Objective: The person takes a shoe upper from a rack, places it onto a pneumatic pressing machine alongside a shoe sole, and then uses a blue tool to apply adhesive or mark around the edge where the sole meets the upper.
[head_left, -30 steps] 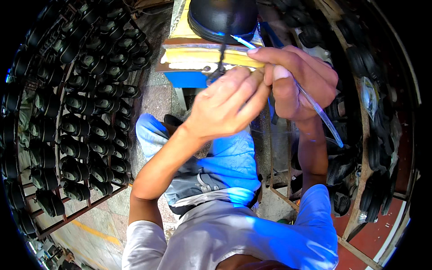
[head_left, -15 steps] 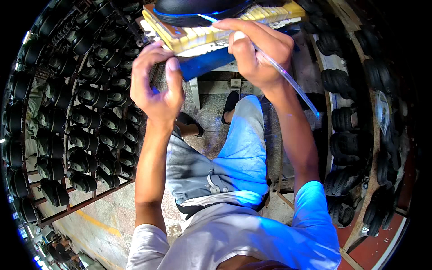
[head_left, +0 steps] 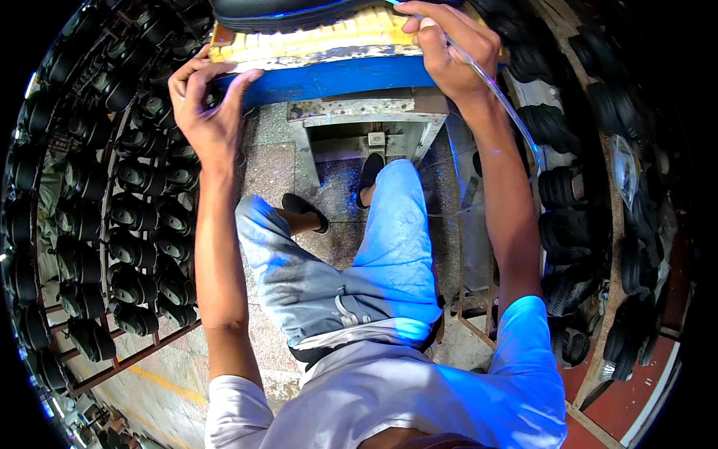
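A black shoe (head_left: 288, 15) lies at the top edge, partly out of view, on a yellow, ridged pad (head_left: 321, 41) on a board with a blue front edge (head_left: 329, 81). At the board's left end, my left hand (head_left: 206, 105) grips the corner, thumb against the blue edge and fingers curled over the top. My right hand (head_left: 462, 63) pinches a slim, pen-like applicator beside the shoe's sole. From it a clear thin tube (head_left: 523, 129) trails down along my right forearm. The applicator's tip is at the picture's edge, so its contact with the shoe cannot be made out.
Racks of black shoes (head_left: 134, 209) fill the left side. More black shoes (head_left: 568, 232) line shelves on the right, with a clear plastic bag (head_left: 624, 168) among them. A metal stand (head_left: 303, 138) rises under the board, in front of my knees.
The board has turned from a slant to nearly level, its blue edge now facing me. My left hand has moved left with its corner; my right hand has gone slightly up and right.
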A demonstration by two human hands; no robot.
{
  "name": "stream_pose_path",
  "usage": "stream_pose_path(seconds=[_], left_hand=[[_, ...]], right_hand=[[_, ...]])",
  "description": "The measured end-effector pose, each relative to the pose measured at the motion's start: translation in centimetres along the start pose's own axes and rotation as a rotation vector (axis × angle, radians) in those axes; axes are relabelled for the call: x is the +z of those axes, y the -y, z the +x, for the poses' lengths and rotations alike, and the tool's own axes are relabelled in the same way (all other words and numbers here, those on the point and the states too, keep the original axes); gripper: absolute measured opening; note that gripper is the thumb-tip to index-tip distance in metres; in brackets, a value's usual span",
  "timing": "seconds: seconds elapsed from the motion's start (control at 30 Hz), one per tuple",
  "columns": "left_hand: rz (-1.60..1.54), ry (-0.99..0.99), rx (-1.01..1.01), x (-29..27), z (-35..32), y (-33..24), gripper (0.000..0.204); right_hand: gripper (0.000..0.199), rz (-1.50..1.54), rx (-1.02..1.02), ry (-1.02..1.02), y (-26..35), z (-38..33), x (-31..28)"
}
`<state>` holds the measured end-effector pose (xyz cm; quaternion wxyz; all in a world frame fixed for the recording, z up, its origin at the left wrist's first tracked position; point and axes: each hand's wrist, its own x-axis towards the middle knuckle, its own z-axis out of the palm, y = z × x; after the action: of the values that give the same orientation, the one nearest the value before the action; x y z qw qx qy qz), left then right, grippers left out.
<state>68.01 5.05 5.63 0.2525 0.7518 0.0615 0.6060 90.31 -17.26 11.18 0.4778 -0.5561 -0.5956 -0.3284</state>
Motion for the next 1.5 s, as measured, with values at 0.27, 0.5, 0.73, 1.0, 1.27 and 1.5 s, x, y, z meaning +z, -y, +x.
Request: stream_pose_path(seconds=[0.27, 0.5, 0.73, 1.0, 1.27, 1.5], left_hand=[[-0.113, 0.107, 0.016, -0.3, 1.6, 4.1, 0.028], [-0.089, 0.259, -0.2, 1.9, 6.5, 9.4, 0.033], [-0.2, 0.277, 0.187, 7.6, -4.3, -10.5, 0.034], [-0.018, 0.086, 0.152, 2.3, -7.0, -6.0, 0.014], [-0.019, 0.042, -0.195, -0.2, -2.9, 1.2, 0.063], [0.101, 0.084, -0.274, 1.4, 0.2, 2.4, 0.055]], right_hand=[[0.02, -0.21, -0.05, 0.054, 0.9, -0.5, -3.9], [0.023, -0.287, -0.117, 0.132, 3.2, -0.1, -5.5], [0.022, -0.272, -0.138, 0.144, 6.1, -0.2, -5.1], [0.022, -0.08, -0.115, 0.111, 5.6, 0.1, -2.3], [0.019, -0.144, -0.09, 0.011, 4.5, 1.4, 3.5], [0.018, -0.252, -0.03, -0.064, 3.7, 1.0, 2.4]])
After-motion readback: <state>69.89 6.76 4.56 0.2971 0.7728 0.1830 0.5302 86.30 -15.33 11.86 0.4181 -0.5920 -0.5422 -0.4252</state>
